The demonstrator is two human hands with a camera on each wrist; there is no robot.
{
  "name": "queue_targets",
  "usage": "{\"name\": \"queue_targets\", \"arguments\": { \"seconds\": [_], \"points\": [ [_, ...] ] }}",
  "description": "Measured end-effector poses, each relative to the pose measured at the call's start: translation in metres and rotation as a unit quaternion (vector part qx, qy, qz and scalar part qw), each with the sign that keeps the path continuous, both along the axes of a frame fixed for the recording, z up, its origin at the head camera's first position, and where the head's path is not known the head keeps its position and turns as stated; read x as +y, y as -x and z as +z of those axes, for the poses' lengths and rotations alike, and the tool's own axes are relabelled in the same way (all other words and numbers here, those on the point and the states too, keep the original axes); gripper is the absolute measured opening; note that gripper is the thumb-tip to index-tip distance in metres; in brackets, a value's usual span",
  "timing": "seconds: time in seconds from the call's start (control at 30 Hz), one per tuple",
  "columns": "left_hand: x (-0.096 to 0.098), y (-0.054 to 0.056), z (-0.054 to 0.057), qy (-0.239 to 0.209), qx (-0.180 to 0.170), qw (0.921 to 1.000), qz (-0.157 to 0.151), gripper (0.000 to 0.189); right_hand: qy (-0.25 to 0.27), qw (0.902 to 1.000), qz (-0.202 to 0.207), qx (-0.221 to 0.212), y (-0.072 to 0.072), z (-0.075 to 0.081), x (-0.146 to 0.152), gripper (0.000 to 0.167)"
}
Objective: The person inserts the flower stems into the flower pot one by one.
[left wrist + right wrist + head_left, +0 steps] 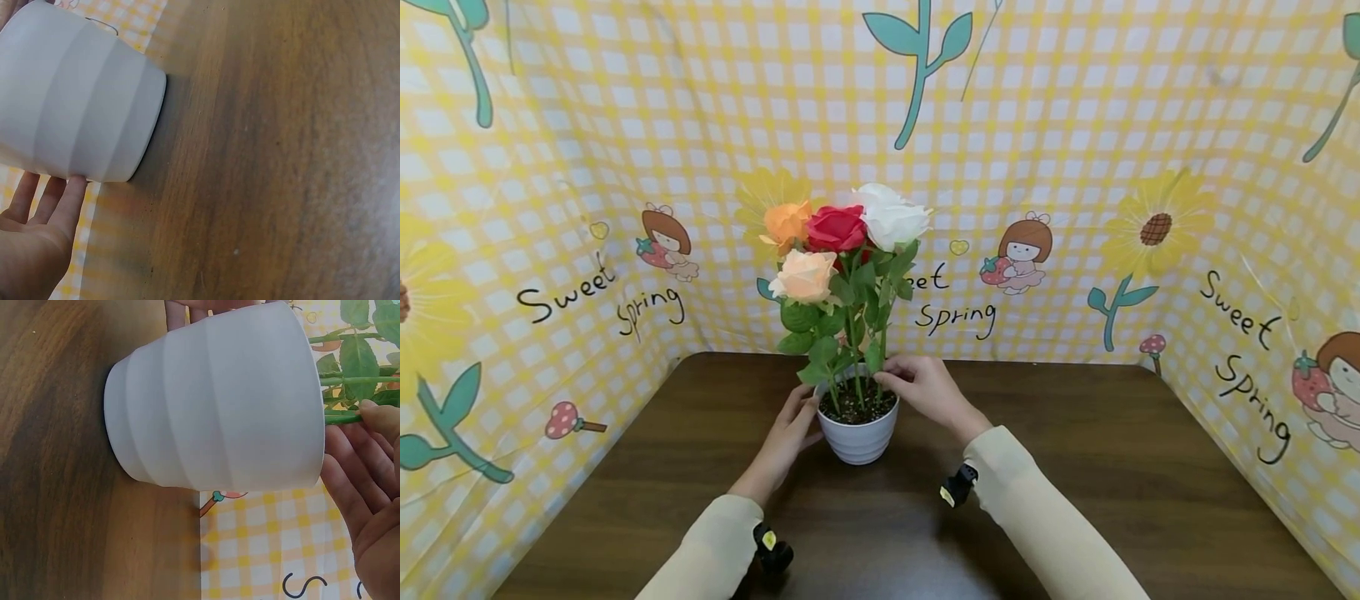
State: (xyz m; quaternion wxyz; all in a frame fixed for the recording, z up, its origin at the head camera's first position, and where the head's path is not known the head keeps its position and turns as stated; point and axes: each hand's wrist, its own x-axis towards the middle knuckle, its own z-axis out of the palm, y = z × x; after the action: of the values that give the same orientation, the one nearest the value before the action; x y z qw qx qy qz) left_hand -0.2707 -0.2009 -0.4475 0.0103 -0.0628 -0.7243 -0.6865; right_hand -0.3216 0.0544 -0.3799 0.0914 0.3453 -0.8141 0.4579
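A white ribbed flower pot (857, 440) stands upright on the table, filled with dark speckled soil (853, 410). From it rise a white rose (895, 218), a red rose (837, 228), an orange rose (786, 223) and a peach rose (803, 276). At the pot's left side is my left hand (786, 437), its fingertips against the wall, as the left wrist view shows. My right hand (928, 387) pinches a green stem (342, 419) just above the rim, between thumb and fingers. That stem leads up to the white rose.
The brown wooden table (1060, 467) extends around the pot on all sides. A yellow checked cloth (1045, 100) with printed flowers and figures hangs behind and along both sides.
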Motion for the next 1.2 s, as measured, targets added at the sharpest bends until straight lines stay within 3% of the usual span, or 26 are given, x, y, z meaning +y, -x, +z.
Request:
{"name": "queue_targets", "arguments": {
  "seconds": [0.8, 1.2],
  "points": [
    [0.001, 0.0, 0.002, -0.001, 0.003, 1.0, -0.009, 0.05, -0.011, 0.9998, 0.002, 0.015, -0.001, 0.001, 0.009, 0.013],
    [0.0, 0.0, 0.001, 0.001, -0.002, 1.0, -0.007, 0.051, -0.041, 0.999, -0.017, 0.006, -0.007, -0.002, 0.035, 0.023]
  ]
}}
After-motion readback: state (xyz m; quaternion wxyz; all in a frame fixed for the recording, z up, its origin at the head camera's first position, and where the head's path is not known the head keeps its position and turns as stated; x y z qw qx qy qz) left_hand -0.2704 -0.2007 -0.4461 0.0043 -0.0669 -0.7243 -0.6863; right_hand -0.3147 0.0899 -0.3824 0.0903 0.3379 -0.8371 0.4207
